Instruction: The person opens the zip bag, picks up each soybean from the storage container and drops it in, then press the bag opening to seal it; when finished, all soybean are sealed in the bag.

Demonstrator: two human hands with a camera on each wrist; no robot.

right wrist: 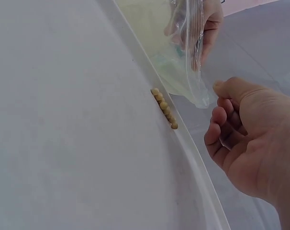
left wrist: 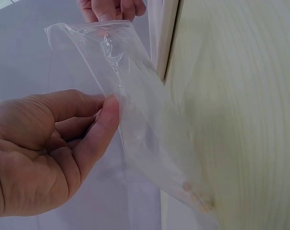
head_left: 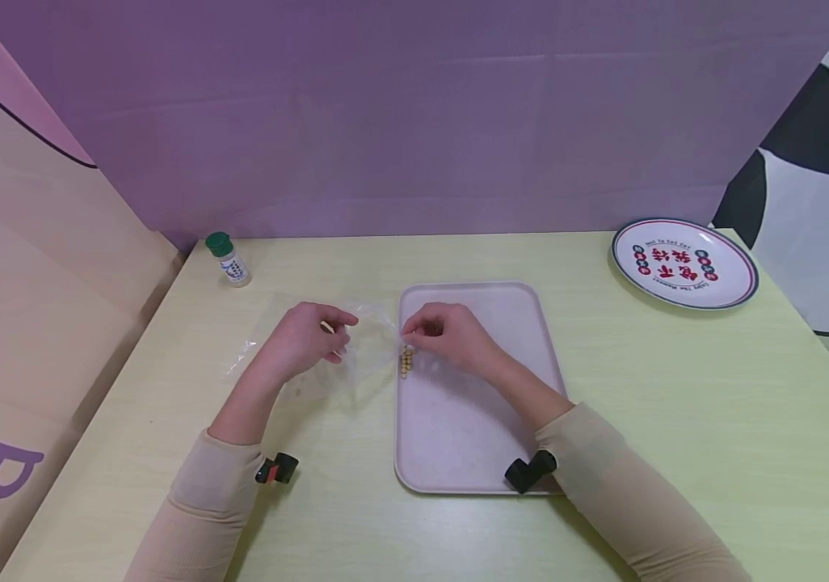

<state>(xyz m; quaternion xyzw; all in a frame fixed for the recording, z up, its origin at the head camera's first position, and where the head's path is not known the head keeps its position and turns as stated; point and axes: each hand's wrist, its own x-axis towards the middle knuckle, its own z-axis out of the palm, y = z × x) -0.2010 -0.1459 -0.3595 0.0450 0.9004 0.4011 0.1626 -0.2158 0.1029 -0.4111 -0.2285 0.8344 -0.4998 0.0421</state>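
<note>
A clear plastic zip bag (left wrist: 135, 96) hangs from my left hand (head_left: 309, 335), whose thumb and fingertips pinch it near the mouth. A few small round beans (left wrist: 195, 196) show low in the bag. My right hand (head_left: 451, 331) is over the tray's left edge, thumb and fingertips close together beside the bag's mouth. Its curled fingers (right wrist: 219, 132) lie near a bag corner; whether they hold something small or touch the film is unclear. Just below it, a short cluster of yellowish beans (head_left: 406, 362) lies along the left rim of the pale tray (head_left: 473, 453).
A small clear bottle (head_left: 234, 271) with a green cap stands at the back left. At the back right is an oval white plate (head_left: 683, 263) with red writing and a dark rim. The purple backdrop (head_left: 414, 121) rises behind the table's far edge.
</note>
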